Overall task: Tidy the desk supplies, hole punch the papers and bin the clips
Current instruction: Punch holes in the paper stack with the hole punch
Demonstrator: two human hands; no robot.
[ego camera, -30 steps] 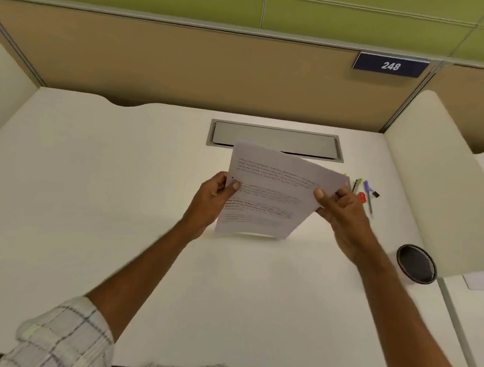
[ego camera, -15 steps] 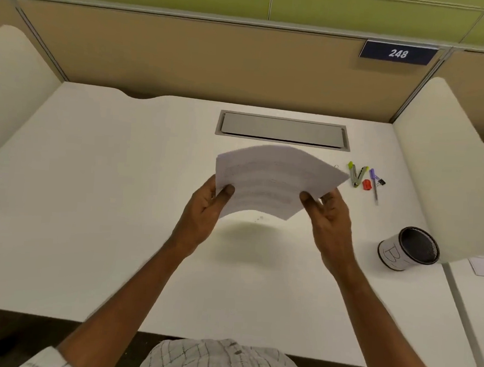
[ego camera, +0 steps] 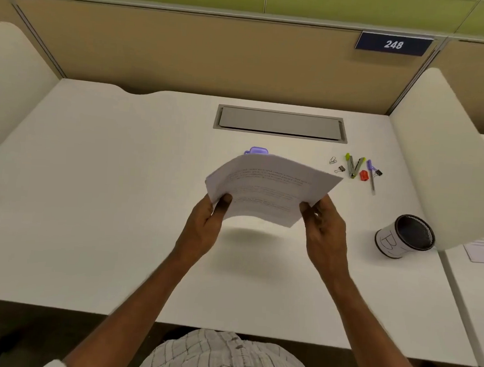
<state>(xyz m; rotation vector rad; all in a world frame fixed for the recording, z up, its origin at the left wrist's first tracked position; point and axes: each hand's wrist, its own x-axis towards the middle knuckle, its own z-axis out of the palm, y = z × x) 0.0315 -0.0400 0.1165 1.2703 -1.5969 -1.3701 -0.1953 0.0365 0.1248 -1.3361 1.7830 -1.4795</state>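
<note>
A small stack of printed papers (ego camera: 269,185) hangs nearly flat above the middle of the white desk (ego camera: 90,201). My left hand (ego camera: 206,224) pinches its near left corner and my right hand (ego camera: 323,226) grips its near right corner. Behind the far edge of the papers a purple hole punch (ego camera: 256,150) peeks out, mostly hidden. To the right lie a paper clip (ego camera: 333,160), a binder clip (ego camera: 341,169), a green stapler (ego camera: 354,166), a red sharpener (ego camera: 363,175), a purple pen (ego camera: 371,176) and a second binder clip (ego camera: 378,172).
A black mesh cup (ego camera: 403,236) with a white label stands at the right near a curved white divider (ego camera: 443,157). A grey cable hatch (ego camera: 280,123) is set into the desk's back. More paper (ego camera: 482,250) lies on the neighbouring desk.
The papers have gone from tilted upright to nearly flat and lower over the desk. The view pulled back, and the purple hole punch now shows behind them.
</note>
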